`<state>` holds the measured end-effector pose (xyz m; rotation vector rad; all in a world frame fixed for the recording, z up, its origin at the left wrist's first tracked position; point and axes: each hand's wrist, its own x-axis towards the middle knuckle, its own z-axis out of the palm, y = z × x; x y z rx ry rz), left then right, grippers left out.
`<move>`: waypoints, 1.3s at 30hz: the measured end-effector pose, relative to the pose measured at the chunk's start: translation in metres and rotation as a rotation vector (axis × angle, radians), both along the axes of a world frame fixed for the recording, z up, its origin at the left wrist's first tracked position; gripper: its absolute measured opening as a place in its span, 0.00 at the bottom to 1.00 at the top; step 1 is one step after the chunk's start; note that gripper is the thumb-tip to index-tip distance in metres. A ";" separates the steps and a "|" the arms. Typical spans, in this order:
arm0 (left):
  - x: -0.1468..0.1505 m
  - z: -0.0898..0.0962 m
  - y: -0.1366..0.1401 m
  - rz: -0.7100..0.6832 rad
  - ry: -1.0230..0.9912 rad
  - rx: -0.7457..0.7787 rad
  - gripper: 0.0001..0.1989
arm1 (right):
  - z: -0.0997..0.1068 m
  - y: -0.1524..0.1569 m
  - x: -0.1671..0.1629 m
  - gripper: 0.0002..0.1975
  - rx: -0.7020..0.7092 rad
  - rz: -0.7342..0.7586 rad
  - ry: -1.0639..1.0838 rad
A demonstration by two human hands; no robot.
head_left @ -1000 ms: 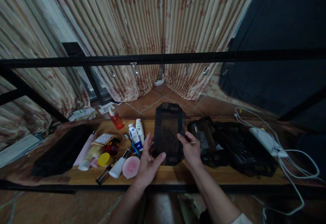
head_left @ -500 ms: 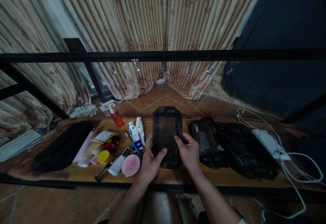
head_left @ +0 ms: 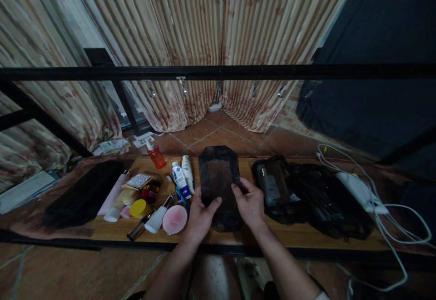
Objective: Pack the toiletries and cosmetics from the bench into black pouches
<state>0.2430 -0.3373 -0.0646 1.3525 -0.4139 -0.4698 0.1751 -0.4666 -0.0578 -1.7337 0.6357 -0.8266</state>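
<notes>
Desk [head_left: 286, 235]: wooden, curtains [head_left: 200, 27] at twelve o'clock
Mesh pouch [head_left: 220, 177]: between hands, long axis twelve-to-six
Left hand [head_left: 200, 216]: grasping pouch, towards one o'clock
Right hand [head_left: 251, 203]: grasping pouch, towards ten o'clock

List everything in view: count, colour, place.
small items: many, mixed, left pile
lid: one, yellow, pile
jar: one, dark red, pile
round case: one, pink, front
toothbrush: one, blue, beside tubes
tubes: two, mostly white, centre-left
pump bottle: one, orange, back left
long pouch: one, black, left
mesh bag: one, black, held centre
other bags: two, black, right
power strip: one, white, right
cords: several, white, right
papers: several, whitish, left
board: one, brown, underneath
tiles: many, brown, floor
rail: one, black, across middle
hooks: several, silver, rail
curtains: several, beige, back
sheet: one, dark blue, right
left grip: one, bare, bag's left
right grip: one, bare, bag's right
</notes>
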 end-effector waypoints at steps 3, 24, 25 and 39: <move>-0.001 0.000 -0.001 0.006 0.007 0.010 0.24 | 0.001 -0.001 -0.001 0.13 -0.044 -0.003 0.023; -0.001 -0.005 -0.002 -0.084 -0.100 0.155 0.24 | 0.009 0.021 -0.009 0.20 -0.483 0.081 0.181; -0.001 -0.006 -0.002 -0.084 -0.112 0.165 0.24 | 0.010 0.022 -0.009 0.20 -0.501 0.093 0.182; -0.003 0.004 -0.006 -0.028 0.142 0.040 0.20 | 0.004 0.033 -0.012 0.16 -0.623 0.236 0.215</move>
